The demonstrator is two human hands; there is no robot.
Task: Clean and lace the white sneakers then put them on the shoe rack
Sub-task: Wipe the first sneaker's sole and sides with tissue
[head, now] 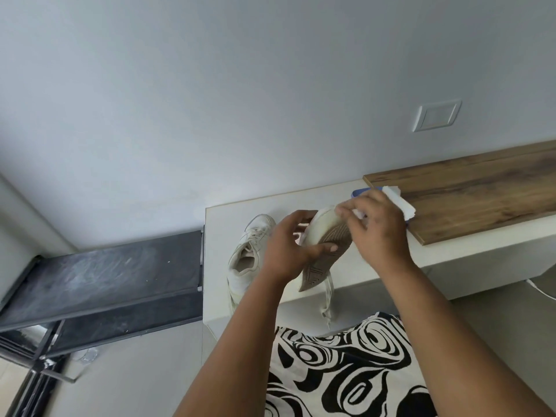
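My left hand (285, 248) grips a white sneaker (326, 242) turned on its side, its tan sole facing me and its laces (328, 299) hanging below the counter edge. My right hand (376, 230) presses a white cloth (400, 203) against the toe end of that sneaker. The other white sneaker (246, 257) lies on the white counter (222, 266) just left of my left hand, opening up, with nothing touching it. The dark metal shoe rack (105, 281) stands lower, to the left of the counter.
A wooden board (481, 188) lies on the counter at the right, against the wall. A blue object (361, 192) peeks out behind my right hand. A wall switch plate (436, 115) is above. A black-and-white patterned garment (346, 365) fills the bottom centre.
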